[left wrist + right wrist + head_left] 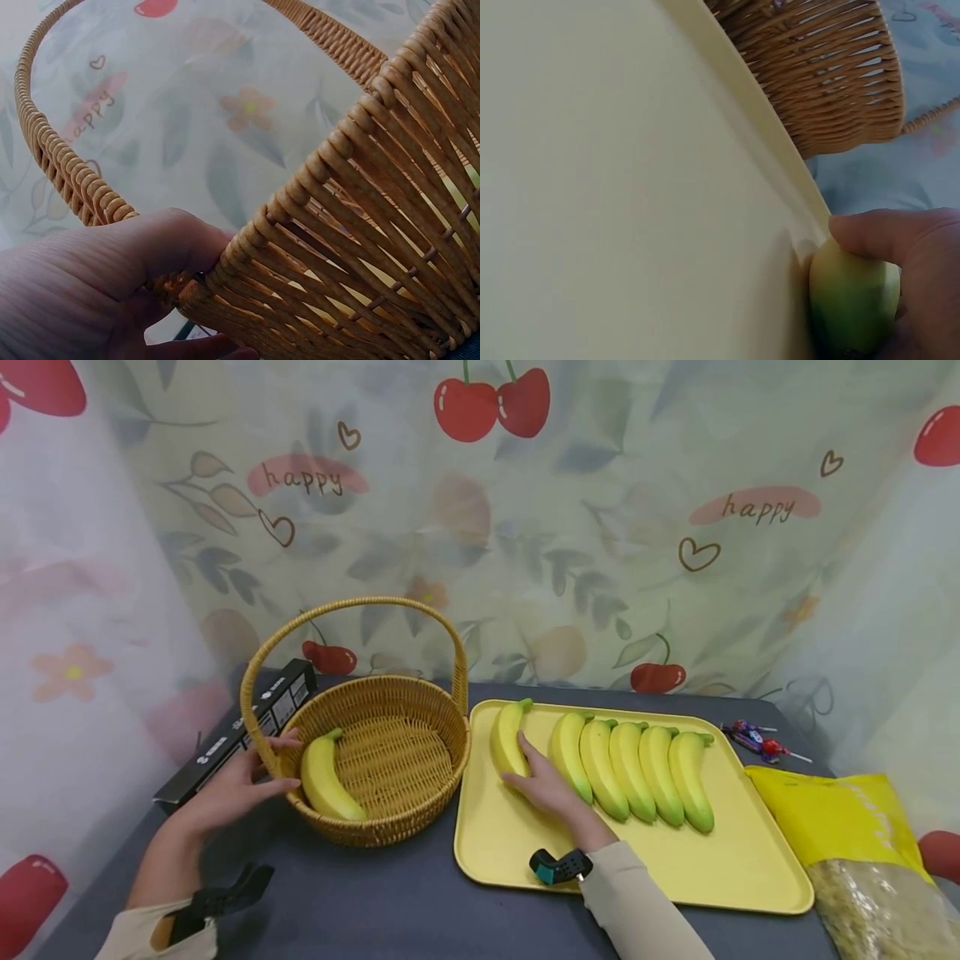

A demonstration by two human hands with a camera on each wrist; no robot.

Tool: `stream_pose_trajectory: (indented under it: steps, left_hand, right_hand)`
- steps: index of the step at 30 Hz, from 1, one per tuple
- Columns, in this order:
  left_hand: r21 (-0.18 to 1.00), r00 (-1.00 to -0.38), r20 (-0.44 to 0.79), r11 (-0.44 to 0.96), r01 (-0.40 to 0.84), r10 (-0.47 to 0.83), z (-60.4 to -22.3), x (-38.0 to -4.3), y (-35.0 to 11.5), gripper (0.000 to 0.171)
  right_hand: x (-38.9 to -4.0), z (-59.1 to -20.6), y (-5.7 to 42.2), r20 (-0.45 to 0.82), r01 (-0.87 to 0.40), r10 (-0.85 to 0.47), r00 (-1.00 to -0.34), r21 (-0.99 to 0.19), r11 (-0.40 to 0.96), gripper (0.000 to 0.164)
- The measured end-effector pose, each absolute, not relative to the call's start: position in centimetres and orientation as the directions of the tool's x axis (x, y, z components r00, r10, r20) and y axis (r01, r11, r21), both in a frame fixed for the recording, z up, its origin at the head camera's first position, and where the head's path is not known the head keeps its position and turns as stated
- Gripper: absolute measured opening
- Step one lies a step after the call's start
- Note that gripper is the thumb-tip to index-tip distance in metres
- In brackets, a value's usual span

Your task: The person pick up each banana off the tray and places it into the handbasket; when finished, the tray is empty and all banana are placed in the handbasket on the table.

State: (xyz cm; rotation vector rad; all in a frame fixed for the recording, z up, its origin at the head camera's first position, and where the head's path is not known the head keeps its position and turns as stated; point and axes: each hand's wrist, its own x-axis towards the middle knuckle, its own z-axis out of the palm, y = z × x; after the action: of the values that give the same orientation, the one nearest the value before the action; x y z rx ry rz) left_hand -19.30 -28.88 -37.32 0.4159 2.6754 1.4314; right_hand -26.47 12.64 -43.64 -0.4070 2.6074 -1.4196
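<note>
My left hand [238,783] grips the left rim of a wicker basket [375,835] at the foot of its arched handle; in the left wrist view the thumb lies over the woven edge. Inside the basket, against its left wall, rests one yellow banana [324,781]. My right hand [551,789] holds another banana [506,739] near the left end of the yellow tray [517,868], thumb on one side and fingers on the other. That banana's green tip shows below the thumb [870,232] in the right wrist view. Several more bananas [632,772] lie side by side on the tray.
A long black box [217,760] lies behind the basket on the left. Wrapped lollipops [757,742] sit beyond the tray's right corner, and a yellow bag [840,818] with a see-through lower part stands at the right. A printed curtain [525,568] closes off the back.
</note>
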Motion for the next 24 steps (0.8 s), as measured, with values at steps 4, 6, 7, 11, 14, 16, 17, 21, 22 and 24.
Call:
stream_pose_trajectory:
  steps: [4,6,7,11,14,16,17,21,22,24]
  left_hand:
    - [0.826,-0.959,0.059,0.525,0.204,0.279,-37.3,-19.4,-28.9,0.052]
    - [0.829,-0.958,0.058,0.522,0.202,0.279,-37.2,-19.5,-28.9,0.052]
    - [0.83,-0.958,0.057,0.521,0.202,0.28,-37.2,-19.5,-28.9,0.052]
    - [0.832,-0.959,0.055,0.519,0.198,0.278,-37.1,-19.6,-28.8,0.052]
    - [0.831,-0.959,0.057,0.52,0.2,0.278,-37.2,-19.6,-28.8,0.052]
    - [0.822,-0.959,0.059,0.531,0.205,0.278,-37.3,-19.6,-28.8,0.052]
    - [0.821,-0.959,0.059,0.533,0.205,0.278,-37.3,-19.5,-28.8,0.052]
    - [0.829,-0.961,0.045,0.527,0.188,0.272,-37.4,-19.4,-28.9,0.053]
    - [0.834,-0.962,0.041,0.52,0.182,0.27,-37.3,-19.3,-28.9,0.054]
    - [0.839,-0.963,0.034,0.515,0.174,0.268,-37.2,-19.3,-28.9,0.054]
  right_hand:
    - [-26.5,-43.6,12.5,0.024,-0.204,-0.315,-0.949,-0.807,0.553,0.075]
    - [-26.5,-43.5,12.5,0.038,-0.218,-0.317,-0.948,-0.801,0.557,0.075]
    - [-26.5,-43.4,12.5,0.044,-0.22,-0.315,-0.948,-0.804,0.552,0.075]
    - [-26.5,-42.8,12.6,0.051,-0.203,-0.29,-0.956,-0.826,0.526,0.072]
    - [-26.4,-42.3,12.7,0.025,-0.167,-0.275,-0.961,-0.845,0.507,0.069]
    - [-26.3,-42.1,12.9,0.007,-0.148,-0.276,-0.961,-0.856,0.496,0.067]
    - [-26.3,-42.0,12.9,0.005,-0.148,-0.28,-0.96,-0.858,0.491,0.067]
    - [-26.2,-41.6,13.2,0.011,-0.155,-0.29,-0.957,-0.864,0.479,0.066]
    - [-26.2,-41.5,13.2,0.015,-0.16,-0.293,-0.956,-0.863,0.479,0.065]
    - [-26.0,-41.3,13.4,0.009,-0.153,-0.29,-0.957,-0.866,0.477,0.065]
